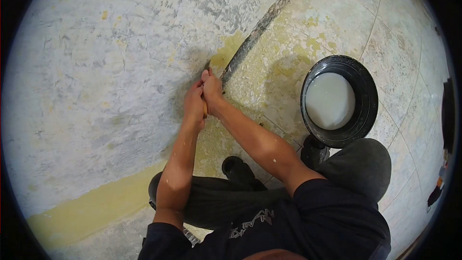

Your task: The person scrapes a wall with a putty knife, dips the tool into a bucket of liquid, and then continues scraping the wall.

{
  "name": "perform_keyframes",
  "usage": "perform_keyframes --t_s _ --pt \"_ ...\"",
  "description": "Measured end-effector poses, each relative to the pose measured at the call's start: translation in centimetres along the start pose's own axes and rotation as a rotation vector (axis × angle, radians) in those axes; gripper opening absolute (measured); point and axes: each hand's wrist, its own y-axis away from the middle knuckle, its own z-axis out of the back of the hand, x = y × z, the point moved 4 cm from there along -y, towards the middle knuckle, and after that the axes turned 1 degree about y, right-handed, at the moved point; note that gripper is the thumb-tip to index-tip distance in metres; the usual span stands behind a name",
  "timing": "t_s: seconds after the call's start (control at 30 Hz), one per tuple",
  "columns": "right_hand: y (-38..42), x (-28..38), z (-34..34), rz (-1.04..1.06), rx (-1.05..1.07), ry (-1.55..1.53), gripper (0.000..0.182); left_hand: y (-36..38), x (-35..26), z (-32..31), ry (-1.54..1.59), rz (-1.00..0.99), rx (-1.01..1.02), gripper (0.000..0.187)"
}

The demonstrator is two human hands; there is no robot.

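Note:
Both of my hands come together low on the wall (115,77), around a tool with an orange-yellow handle (205,110). My left hand (193,105) is closed on the lower part of this handle. Closed too, my right hand (211,88) overlaps it on the upper part. A small dark piece of the tool shows just past the fingertips, against the wall beside a patch of yellow paint (225,53). The rest of the tool is hidden by the fingers.
A black bucket (368,101) holding whitish liquid (330,101) stands on the tiled floor (394,53), right of my arms and close to my knee. Yellow flakes lie along the wall's foot. A brush-like item (435,195) lies at the far right.

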Motion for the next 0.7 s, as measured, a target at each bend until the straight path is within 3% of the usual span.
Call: perform_keyframes --t_s 0.13,0.2,0.33,0.53,0.6,0.7 --pt "0.3 0.2 0.2 -0.057 0.002 -0.107 0.051 1.0 -0.3 -0.7 -0.003 -0.046 0.022 0.041" --pt "0.3 -0.6 -0.2 -0.033 0.021 0.045 0.052 0.8 -0.1 -0.4 -0.018 -0.032 0.018 0.042" --pt "0.0 0.1 0.4 0.007 -0.036 -0.009 0.053 -0.2 0.7 0.1 -0.087 0.018 0.040 0.041" --pt "0.7 -0.2 -0.4 -0.021 0.050 0.167 0.054 0.6 -0.1 0.3 -0.005 0.004 -0.001 0.040" --pt "0.0 -0.1 0.1 -0.007 -0.069 -0.052 0.054 -0.3 0.6 0.3 -0.016 0.004 0.012 0.040" --pt "0.1 0.0 0.5 -0.045 -0.033 0.030 0.055 0.1 1.0 0.2 -0.040 0.004 0.031 0.041"
